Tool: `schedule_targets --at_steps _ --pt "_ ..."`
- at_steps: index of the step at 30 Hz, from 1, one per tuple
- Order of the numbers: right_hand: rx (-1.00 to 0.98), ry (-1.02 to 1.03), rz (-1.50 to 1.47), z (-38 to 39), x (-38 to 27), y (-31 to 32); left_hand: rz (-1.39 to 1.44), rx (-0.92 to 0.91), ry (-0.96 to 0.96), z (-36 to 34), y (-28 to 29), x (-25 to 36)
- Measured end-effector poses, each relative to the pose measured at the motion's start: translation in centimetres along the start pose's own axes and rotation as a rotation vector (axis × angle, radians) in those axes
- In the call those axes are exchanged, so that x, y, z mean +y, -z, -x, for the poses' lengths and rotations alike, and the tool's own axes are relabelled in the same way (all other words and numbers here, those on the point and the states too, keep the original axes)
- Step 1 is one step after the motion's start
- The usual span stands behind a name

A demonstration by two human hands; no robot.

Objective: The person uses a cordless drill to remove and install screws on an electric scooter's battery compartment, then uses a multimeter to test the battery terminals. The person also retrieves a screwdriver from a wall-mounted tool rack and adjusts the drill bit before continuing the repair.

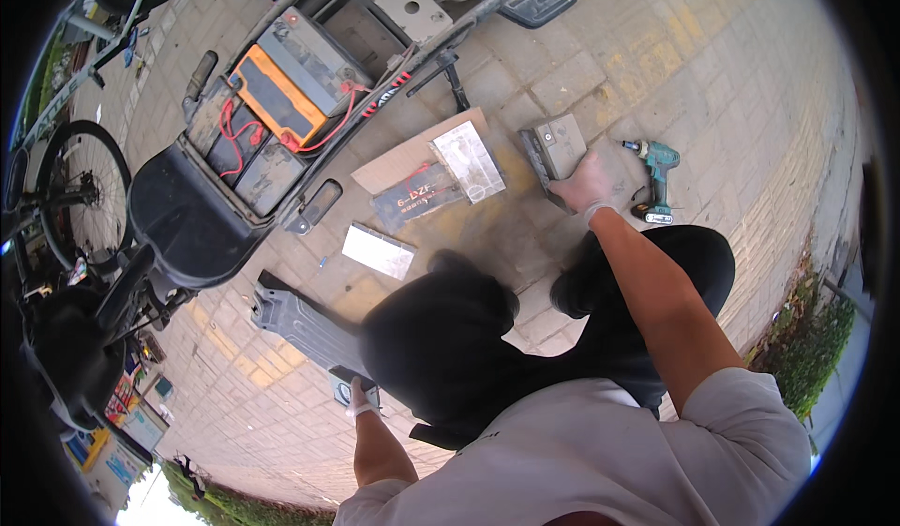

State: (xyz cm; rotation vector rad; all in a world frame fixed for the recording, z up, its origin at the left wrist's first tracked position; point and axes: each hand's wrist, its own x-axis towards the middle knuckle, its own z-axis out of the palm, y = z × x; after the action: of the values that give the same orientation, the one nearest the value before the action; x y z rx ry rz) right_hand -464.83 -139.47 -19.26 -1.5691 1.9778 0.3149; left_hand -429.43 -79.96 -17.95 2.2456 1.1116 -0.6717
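Observation:
My right hand (585, 187), pale-gloved, grips the near end of a dusty grey block-shaped battery (561, 144) on the paving. A teal cordless drill (660, 174) lies on its side just right of it. Low on the left, my left hand (358, 398) is closed on a small boxy thing with a light label (343, 385), partly hidden by the fingers. That hand is beside the end of a long grey plastic panel (305, 324). Ahead of my knees lies an opened cardboard box (419, 196) with a whitish flat piece (469, 162) on it.
An electric scooter (192, 207) stands at the left, its compartment uncovered. Several batteries (267, 177) sit inside; an orange-edged device (278, 97) with red leads rests above them. A white flat piece (378, 250) lies on the bricks. A bicycle wheel (82, 198) is farther left.

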Motion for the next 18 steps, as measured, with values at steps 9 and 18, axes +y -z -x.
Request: schedule_targets --at_steps 9,18 --pt "-0.326 -0.168 -0.172 2.3 0.1 9.5 -0.442 0.158 0.138 23.8 29.2 -10.3" --pt "-0.257 0.316 0.403 19.5 3.7 26.3 -0.747 0.258 0.633 48.4 50.7 -18.8"
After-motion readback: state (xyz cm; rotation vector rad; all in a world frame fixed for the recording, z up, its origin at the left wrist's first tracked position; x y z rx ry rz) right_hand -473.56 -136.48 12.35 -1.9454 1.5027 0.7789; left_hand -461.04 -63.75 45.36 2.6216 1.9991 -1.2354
